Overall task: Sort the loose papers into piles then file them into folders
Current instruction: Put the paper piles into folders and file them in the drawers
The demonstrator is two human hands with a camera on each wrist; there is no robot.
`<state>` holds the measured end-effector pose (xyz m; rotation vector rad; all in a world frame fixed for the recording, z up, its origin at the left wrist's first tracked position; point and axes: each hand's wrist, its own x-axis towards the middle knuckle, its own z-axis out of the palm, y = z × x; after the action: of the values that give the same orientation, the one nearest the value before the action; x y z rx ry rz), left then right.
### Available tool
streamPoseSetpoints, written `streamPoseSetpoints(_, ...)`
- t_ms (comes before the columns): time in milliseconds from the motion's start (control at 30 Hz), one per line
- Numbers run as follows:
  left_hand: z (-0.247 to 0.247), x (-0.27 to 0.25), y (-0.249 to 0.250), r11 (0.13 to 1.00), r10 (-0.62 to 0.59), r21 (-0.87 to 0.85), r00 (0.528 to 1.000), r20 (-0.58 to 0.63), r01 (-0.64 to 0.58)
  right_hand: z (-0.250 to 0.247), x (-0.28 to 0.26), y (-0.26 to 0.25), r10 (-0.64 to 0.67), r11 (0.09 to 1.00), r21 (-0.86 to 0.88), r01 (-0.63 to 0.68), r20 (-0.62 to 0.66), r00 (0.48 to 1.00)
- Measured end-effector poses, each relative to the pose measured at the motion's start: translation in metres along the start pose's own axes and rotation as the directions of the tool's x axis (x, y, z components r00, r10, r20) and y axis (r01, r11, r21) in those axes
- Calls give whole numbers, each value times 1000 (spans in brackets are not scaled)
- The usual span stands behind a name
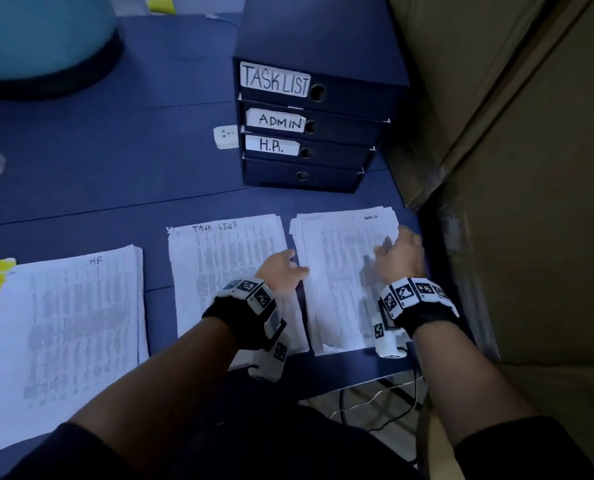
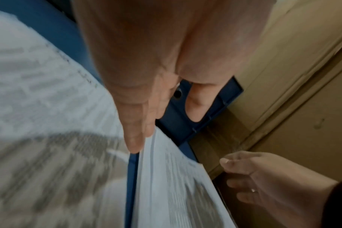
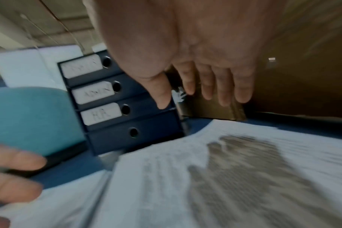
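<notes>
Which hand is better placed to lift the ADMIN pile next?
Probably the right hand: it hovers open over the ADMIN pile. The left hand only reaches its left edge.

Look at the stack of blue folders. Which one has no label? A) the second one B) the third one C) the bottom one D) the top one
C: the bottom folder shows a bare spine, while the three above read TASK LIST, ADMIN and H.R..

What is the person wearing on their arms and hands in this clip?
Each wrist carries a black band ringed with white blocks printed with black square marker codes, plus a white camera unit underneath. Dark sleeves end above the elbows. The right hand wears a thin ring.
</notes>
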<state>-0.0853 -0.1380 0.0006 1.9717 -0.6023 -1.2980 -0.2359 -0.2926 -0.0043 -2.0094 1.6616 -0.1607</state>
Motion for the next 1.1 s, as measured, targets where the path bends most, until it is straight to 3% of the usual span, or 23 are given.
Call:
streamPoseSetpoints(100,-41,-19,-8,979,37,-196,996,-82,-53,8,-17,-41,-127,989,90,120,82,989)
streamPoseSetpoints(167,-77,-38,-20,970,78,-208,975,-208,-122,23,-36,-74,-234,969,124,214,177,956)
streamPoseSetpoints(333,-183,-93,-87,962,77,-179,836,-543,-204,84,-103,-169,-487,873,186,450,362,795)
streamPoseSetpoints(500,-285,-154,-185,982,-94,-181,670,-737,-60,159,-188,-259,-613,770,208,603,503,609)
streamPoseSetpoints(633,-344,-202,-266,964,-263,-193,556,-789,183,210,-253,-313,-625,678,150,720,633,457)
streamPoseSetpoints(733,-372,-224,-321,899,-384,-190,504,-774,394,245,-288,-337,-579,616,75,784,718,386)
streamPoseSetpoints(800,-383,-233,-349,845,-464,-198,496,-734,497,266,-303,-344,-496,592,-7,806,785,371)
streamPoseSetpoints(933,-385,-239,-384,771,-496,-48,551,-671,635,283,-321,-345,-340,533,-153,832,862,376)
streamPoseSetpoints(1100,-373,-232,-396,742,-494,-41,504,-708,669,294,-322,-334,-364,508,-205,837,829,424)
